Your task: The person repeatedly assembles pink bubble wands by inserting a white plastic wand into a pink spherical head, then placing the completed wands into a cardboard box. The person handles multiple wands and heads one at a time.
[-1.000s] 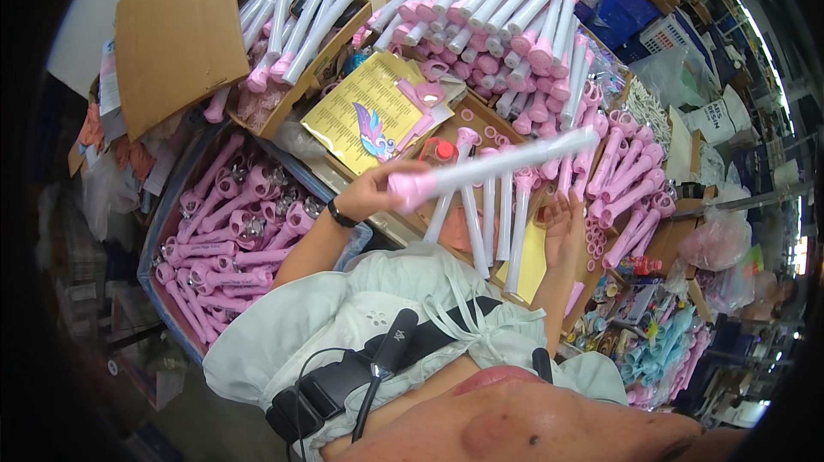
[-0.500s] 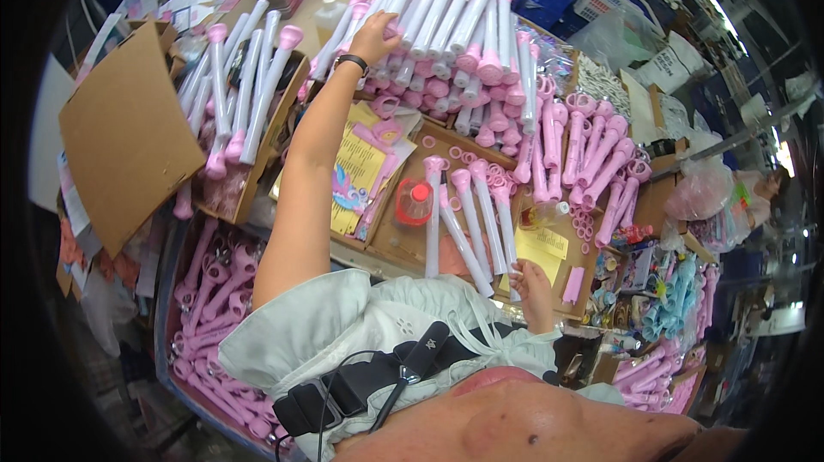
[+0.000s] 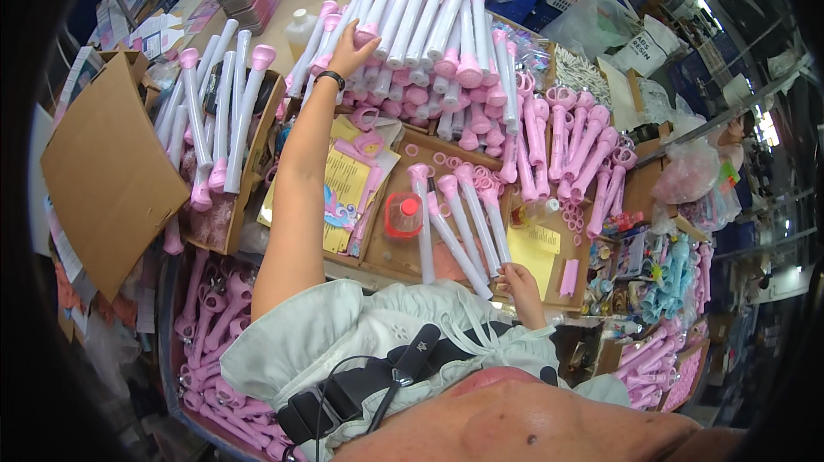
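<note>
Left hand (image 3: 352,52): pinching pink cap (image 3: 366,33) | right hand (image 3: 520,284): curled, hold unclear | yellow sheet (image 3: 347,175): printed lines

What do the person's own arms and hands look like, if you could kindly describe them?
Both the left hand and the right hand are ungloved. A narrow black band circles the left wrist; none shows on the right. The left sleeve is short, loose and pale green.

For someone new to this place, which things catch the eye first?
Probably the big pile of white, pink-ended tubes at the top centre, with the left hand at its left part. Next, the brown cardboard panel at left, and the pink handles heaped at lower left.
</note>
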{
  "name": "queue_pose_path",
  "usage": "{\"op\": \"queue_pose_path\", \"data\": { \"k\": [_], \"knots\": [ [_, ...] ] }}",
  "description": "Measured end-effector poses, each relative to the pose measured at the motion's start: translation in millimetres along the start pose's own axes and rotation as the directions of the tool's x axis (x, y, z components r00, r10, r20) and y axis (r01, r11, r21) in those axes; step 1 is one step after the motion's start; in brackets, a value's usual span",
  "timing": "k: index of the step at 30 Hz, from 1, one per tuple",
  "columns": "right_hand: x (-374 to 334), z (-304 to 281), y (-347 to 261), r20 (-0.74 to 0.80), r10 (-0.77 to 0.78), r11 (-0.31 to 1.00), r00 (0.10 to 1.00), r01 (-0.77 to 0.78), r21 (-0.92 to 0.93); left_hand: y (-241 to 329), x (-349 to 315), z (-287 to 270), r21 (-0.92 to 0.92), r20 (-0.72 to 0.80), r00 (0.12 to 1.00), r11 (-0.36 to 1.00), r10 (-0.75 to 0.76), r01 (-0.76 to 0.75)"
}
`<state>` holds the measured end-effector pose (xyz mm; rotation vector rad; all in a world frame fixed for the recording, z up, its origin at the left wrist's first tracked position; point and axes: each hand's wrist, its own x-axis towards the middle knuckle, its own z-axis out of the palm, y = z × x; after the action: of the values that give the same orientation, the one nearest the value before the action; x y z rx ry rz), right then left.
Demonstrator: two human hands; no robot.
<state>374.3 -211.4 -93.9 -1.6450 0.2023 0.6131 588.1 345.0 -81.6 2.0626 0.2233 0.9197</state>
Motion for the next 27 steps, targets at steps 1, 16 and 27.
{"op": "queue_pose_path", "data": {
  "k": [1, 16, 27],
  "knots": [
    [6, -1, 3, 0.018, -0.041, 0.998, 0.999, 0.041, -0.041, 1, -4, -2, -0.029, 0.001, 0.999, 0.999, -0.032, 0.032],
    [66, 23, 63, 0.266, -0.489, 0.286, 0.831, 0.441, -0.851, 146, -357, -59, -0.379, 0.008, 0.869, 0.802, -0.495, 0.461],
    [61, 29, 60, 0.249, -0.311, 0.564, 0.917, 0.389, -0.728, 211, -398, -30, -0.341, 0.185, 0.861, 0.790, -0.475, 0.509]
  ]
}}
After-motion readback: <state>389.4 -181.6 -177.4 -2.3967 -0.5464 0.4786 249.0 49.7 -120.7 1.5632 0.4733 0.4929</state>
